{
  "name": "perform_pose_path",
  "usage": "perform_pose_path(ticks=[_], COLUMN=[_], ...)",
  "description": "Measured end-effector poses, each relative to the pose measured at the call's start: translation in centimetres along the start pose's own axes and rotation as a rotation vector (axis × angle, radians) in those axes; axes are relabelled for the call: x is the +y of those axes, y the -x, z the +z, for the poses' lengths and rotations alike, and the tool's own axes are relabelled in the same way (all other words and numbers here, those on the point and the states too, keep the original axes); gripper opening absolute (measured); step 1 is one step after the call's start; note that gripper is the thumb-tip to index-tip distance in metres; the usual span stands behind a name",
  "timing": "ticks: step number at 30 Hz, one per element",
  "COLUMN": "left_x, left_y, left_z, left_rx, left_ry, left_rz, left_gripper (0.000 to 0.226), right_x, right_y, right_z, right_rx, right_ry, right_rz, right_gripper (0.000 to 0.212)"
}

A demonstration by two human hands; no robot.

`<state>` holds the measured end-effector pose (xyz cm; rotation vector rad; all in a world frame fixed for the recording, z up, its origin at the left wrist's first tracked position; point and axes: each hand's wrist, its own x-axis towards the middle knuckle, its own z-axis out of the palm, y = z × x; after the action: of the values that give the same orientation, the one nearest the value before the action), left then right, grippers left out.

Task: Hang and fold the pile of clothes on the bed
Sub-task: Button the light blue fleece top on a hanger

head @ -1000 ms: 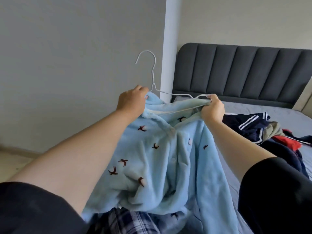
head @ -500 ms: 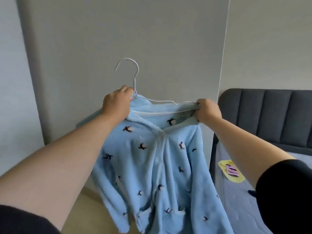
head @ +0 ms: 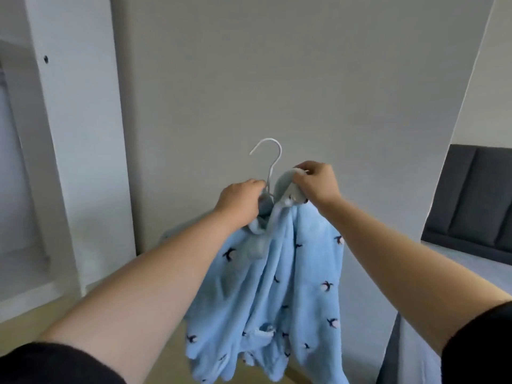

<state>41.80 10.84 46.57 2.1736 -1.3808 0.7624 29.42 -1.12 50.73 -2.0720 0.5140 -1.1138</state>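
Head view: I have 1 garment up in the air in front of the grey wall [head: 277, 79], well clear of the bed [head: 448, 261]. It is the blue fleece top [head: 279, 286] with the little bird print, and it hangs bunched from the white wire hanger [head: 271, 159], whose hook stands free above my 2 hands. My left hand [head: 240, 203] is clenched round the base of the hook together with the collar. My right hand [head: 315, 184] pinches a gathered fold of the fleece just beside the hook, at the top of the garment.

As I judge it, this top is on its hanger but not yet hung anywhere: the hook touches nothing. The fabric is crumpled toward the middle, so the shoulders probably need spreading along the wire. What looks like an open wardrobe [head: 72, 139] stands to my left, a likely place for it, though I see no rail.

Only a corner of the bed and its dark headboard [head: 476, 200] show at the right. The pile is out of sight, so I cannot tell how much is left to hang or fold.
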Motion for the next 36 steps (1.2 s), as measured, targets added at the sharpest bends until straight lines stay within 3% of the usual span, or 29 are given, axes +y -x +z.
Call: perform_pose_path(ticks=[2,5,8,13,15,19,21,23,25,27,29,30,31,33,34,35,36], left_x=[-1.7,-3.4,-3.3,-2.2,-1.0,0.8,0.5,-0.1,-0.8,-1.0,-0.7,-0.3,0.4,1.5,1.6,1.2,0.6], left_y=[0.1,0.7,1.0,1.2,1.1,0.1,0.1,0.3,0.3,0.0,0.6,1.7,3.2,6.6,7.9,8.5,8.2], left_z=[-0.5,-0.9,-0.6,0.4,0.5,0.2,-0.1,-0.5,-1.3,-2.3,-2.3,-1.7,-0.6,2.9,3.9,4.0,3.8], left_rx=[0.035,0.146,0.201,0.185,0.199,0.313,0.258,0.040,-0.023,0.135,0.519,0.595,0.474,-0.122,-0.326,-0.374,-0.280], left_ry=[0.173,0.279,0.307,0.306,0.312,0.314,0.225,-0.079,-0.257,-0.155,0.161,0.219,0.187,0.151,0.222,0.341,0.434], left_rz=[-0.110,-0.200,-0.211,-0.178,-0.119,-0.047,-0.019,-0.066,-0.160,-0.264,-0.314,-0.297,-0.248,-0.054,-0.015,-0.005,0.007], left_gripper=[0.012,0.020,0.024,0.028,0.028,0.016,0.008,0.026,0.029,0.023,0.015,0.013,0.012,0.010,0.007,0.007,0.017], right_x=[-0.1,1.1,2.2,2.8,2.6,2.6,2.9,3.2,3.4,3.3,3.0,2.8,2.8,3.9,5.0,5.9,6.7], right_y=[-0.2,-0.9,-0.8,-0.5,-0.2,0.8,1.1,1.2,1.6,2.1,2.0,1.8,1.4,1.6,1.9,2.5,3.1], right_z=[-0.4,-1.6,-1.5,-2.0,-2.0,-0.6,-0.6,-0.9,-1.1,-0.9,-1.1,-1.2,-1.2,-1.1,-1.0,-0.9,-1.0], right_rx=[-0.212,-0.335,-0.493,-0.714,-0.627,-0.146,-0.059,-0.053,0.055,0.264,0.435,0.435,0.364,0.116,0.070,0.088,0.130], right_ry=[0.231,0.537,0.681,0.763,0.810,0.846,0.776,0.807,0.761,0.668,0.527,0.489,0.516,0.707,0.737,0.699,0.622], right_rz=[-0.099,-0.146,-0.051,0.082,-0.008,-0.342,-0.281,-0.136,-0.114,-0.235,-0.329,-0.305,-0.240,-0.075,-0.050,-0.056,-0.063], right_gripper=[0.018,0.030,0.038,0.031,0.024,0.025,0.019,0.016,0.014,0.014,0.018,0.020,0.021,0.022,0.022,0.022,0.022])
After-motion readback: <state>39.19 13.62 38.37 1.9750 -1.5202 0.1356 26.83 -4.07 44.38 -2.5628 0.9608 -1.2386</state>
